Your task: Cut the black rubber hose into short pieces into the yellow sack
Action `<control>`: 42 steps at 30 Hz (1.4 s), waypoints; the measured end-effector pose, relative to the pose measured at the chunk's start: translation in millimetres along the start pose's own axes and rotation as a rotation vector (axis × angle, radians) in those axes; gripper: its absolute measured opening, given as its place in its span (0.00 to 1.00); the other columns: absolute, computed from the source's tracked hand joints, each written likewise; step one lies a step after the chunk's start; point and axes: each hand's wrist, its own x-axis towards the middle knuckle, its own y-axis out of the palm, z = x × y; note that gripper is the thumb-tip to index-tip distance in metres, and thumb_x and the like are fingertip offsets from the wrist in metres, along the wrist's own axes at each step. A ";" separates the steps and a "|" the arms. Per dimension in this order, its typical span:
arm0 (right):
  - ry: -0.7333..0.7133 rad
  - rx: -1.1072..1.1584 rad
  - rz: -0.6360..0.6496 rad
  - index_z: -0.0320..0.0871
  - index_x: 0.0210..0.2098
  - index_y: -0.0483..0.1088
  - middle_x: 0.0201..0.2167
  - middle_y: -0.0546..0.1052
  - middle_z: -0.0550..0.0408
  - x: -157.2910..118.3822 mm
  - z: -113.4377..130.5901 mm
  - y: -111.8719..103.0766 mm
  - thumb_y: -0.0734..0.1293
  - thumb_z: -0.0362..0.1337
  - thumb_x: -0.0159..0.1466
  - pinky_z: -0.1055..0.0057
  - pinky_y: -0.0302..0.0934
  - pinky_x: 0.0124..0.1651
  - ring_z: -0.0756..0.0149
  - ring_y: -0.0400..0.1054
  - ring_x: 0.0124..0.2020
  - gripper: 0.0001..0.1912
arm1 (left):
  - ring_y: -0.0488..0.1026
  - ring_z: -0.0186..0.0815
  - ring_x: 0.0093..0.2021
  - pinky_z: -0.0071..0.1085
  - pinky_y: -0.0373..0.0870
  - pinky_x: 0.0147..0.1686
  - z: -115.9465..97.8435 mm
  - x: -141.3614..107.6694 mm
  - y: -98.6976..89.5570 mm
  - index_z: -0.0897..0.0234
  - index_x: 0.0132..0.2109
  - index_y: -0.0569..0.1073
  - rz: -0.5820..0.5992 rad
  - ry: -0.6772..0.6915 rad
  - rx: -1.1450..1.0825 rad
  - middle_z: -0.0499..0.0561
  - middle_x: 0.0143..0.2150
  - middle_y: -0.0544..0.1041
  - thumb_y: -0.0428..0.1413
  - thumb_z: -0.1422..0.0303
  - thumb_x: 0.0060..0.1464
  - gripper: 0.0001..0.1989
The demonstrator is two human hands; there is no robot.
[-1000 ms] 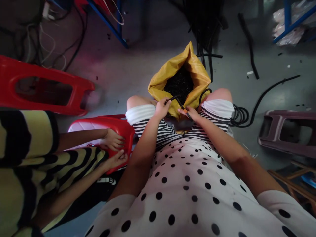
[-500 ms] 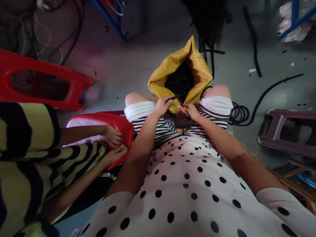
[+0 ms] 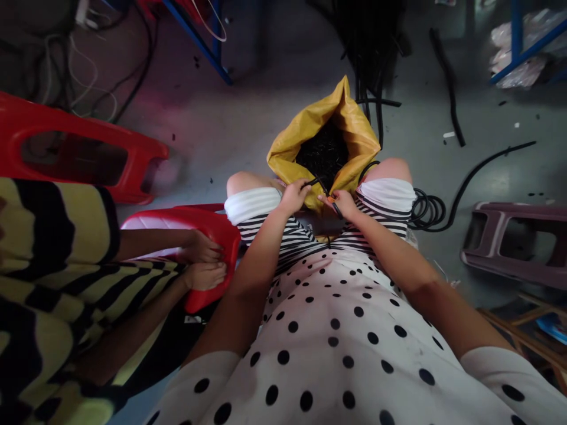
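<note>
Between my knees stands a yellow sack [image 3: 283, 144] with its mouth wide, holding many short black pieces [image 3: 322, 150]. My left hand [image 3: 295, 196] is closed on a thin black tube [image 3: 312, 182], whose end points over the near rim of the sack. Scissors [image 3: 337, 209] with orange and black handles are gripped in my right hand [image 3: 348, 205]. Their dark blades meet the tube just above the sack's near edge. Whether the blades are apart or together is too small to tell.
At my left, a person in striped clothes rests both hands on a red stool [image 3: 231, 248]. Another red stool [image 3: 142, 154] stands farther out. Coiled black tubing [image 3: 429, 209] lies by my right knee, near a purplish stool [image 3: 487, 236]. More black tubes [image 3: 376, 53] lie beyond the sack.
The view has shifted slightly. The scissors and tube sit a little differently between my hands, which keep their holds. The neighbouring person's hands have moved slightly on the red stool.
</note>
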 end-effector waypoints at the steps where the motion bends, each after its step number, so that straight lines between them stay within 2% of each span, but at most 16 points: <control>1: -0.007 -0.007 -0.013 0.46 0.24 0.62 0.19 0.63 0.58 -0.3 0.5 -0.1 0.71 0.72 0.60 0.70 0.53 0.30 0.67 0.61 0.26 0.36 | 0.82 0.46 0.56 0.40 0.76 0.63 -0.9 0.1 0.7 0.67 0.53 0.82 -0.019 -0.013 -0.009 0.60 0.54 0.87 0.53 0.71 0.67 0.15; 6: -0.023 -0.068 -0.051 0.46 0.23 0.62 0.20 0.63 0.59 -2.4 3.5 -1.8 0.72 0.71 0.60 0.69 0.50 0.31 0.69 0.58 0.27 0.36 | 0.82 0.44 0.56 0.37 0.75 0.63 -1.3 -1.1 1.7 0.66 0.54 0.81 -0.057 -0.041 -0.002 0.59 0.54 0.86 0.53 0.72 0.67 0.14; 10: -0.048 -0.107 -0.048 0.45 0.23 0.63 0.21 0.65 0.59 -3.7 3.0 -3.6 0.73 0.69 0.60 0.69 0.49 0.32 0.69 0.58 0.28 0.34 | 0.81 0.45 0.59 0.38 0.74 0.66 6.6 -0.6 0.5 0.66 0.55 0.81 -0.050 -0.007 0.045 0.60 0.56 0.86 0.53 0.72 0.67 0.15; 16: -0.001 -0.105 0.032 0.44 0.29 0.68 0.23 0.69 0.57 -0.5 -0.4 -2.6 0.74 0.62 0.63 0.68 0.52 0.33 0.66 0.62 0.28 0.28 | 0.81 0.48 0.61 0.44 0.74 0.68 19.9 -1.2 2.5 0.65 0.55 0.82 0.063 0.131 0.098 0.60 0.57 0.86 0.55 0.71 0.66 0.16; 21: -0.040 -0.138 -0.054 0.45 0.23 0.64 0.21 0.66 0.58 4.2 0.2 -1.9 0.77 0.59 0.60 0.67 0.51 0.34 0.66 0.59 0.29 0.28 | 0.81 0.47 0.60 0.42 0.74 0.67 18.0 0.6 6.6 0.67 0.55 0.82 -0.040 0.065 0.031 0.61 0.57 0.85 0.54 0.71 0.66 0.16; 24: -0.036 0.034 -0.111 0.47 0.23 0.60 0.20 0.63 0.60 7.3 -0.2 -2.2 0.79 0.60 0.58 0.67 0.53 0.32 0.67 0.57 0.27 0.31 | 0.82 0.46 0.57 0.42 0.75 0.65 14.2 -1.0 6.9 0.66 0.54 0.82 -0.047 0.050 -0.012 0.60 0.55 0.86 0.55 0.71 0.66 0.14; 27: 0.013 0.399 -0.066 0.48 0.29 0.62 0.22 0.68 0.60 11.2 -0.8 -1.4 0.79 0.62 0.56 0.68 0.58 0.29 0.67 0.61 0.24 0.30 | 0.82 0.46 0.56 0.42 0.76 0.63 9.9 -9.3 9.5 0.65 0.53 0.82 0.067 0.106 -0.052 0.59 0.54 0.87 0.58 0.68 0.65 0.14; 29: 0.030 0.566 -0.014 0.48 0.32 0.63 0.24 0.70 0.60 13.0 -1.1 -0.7 0.80 0.61 0.55 0.67 0.62 0.28 0.67 0.65 0.23 0.29 | 0.83 0.45 0.55 0.41 0.76 0.62 7.7 -16.3 13.3 0.65 0.54 0.82 0.141 0.143 -0.098 0.58 0.54 0.87 0.59 0.66 0.65 0.15; 33: 0.023 0.551 -0.070 0.49 0.33 0.62 0.23 0.69 0.63 13.4 0.2 -3.1 0.80 0.58 0.54 0.68 0.62 0.28 0.67 0.67 0.24 0.28 | 0.82 0.42 0.46 0.38 0.78 0.52 8.0 -21.5 19.2 0.66 0.54 0.81 0.227 0.116 -0.199 0.55 0.47 0.86 0.60 0.62 0.63 0.17; 35: 0.006 0.570 -0.120 0.49 0.34 0.62 0.24 0.70 0.62 12.9 1.6 -6.7 0.78 0.59 0.55 0.67 0.63 0.30 0.66 0.68 0.25 0.28 | 0.79 0.40 0.40 0.35 0.76 0.46 10.1 -18.1 18.7 0.66 0.51 0.81 0.239 0.076 -0.218 0.51 0.40 0.84 0.63 0.63 0.61 0.15; 38: -0.008 0.589 -0.171 0.49 0.35 0.61 0.25 0.71 0.59 12.1 2.1 -12.1 0.76 0.63 0.57 0.65 0.62 0.33 0.64 0.68 0.27 0.30 | 0.74 0.35 0.33 0.32 0.73 0.40 12.1 -10.2 13.7 0.65 0.44 0.78 0.101 -0.022 -0.272 0.46 0.31 0.78 0.61 0.68 0.61 0.06; 40: 0.017 0.496 -0.145 0.49 0.34 0.60 0.25 0.70 0.59 10.7 0.3 -14.2 0.75 0.66 0.57 0.64 0.60 0.34 0.64 0.66 0.28 0.31 | 0.71 0.32 0.29 0.30 0.71 0.36 11.3 -6.0 9.9 0.65 0.48 0.76 -0.055 -0.097 -0.368 0.44 0.28 0.74 0.57 0.71 0.64 0.07; 42: 0.036 0.341 -0.069 0.49 0.33 0.61 0.26 0.69 0.60 8.1 -2.5 -15.2 0.75 0.68 0.56 0.65 0.58 0.35 0.64 0.64 0.30 0.33 | 0.70 0.31 0.27 0.28 0.70 0.33 8.9 -3.7 7.4 0.64 0.53 0.73 -0.156 -0.146 -0.464 0.42 0.28 0.73 0.57 0.72 0.65 0.11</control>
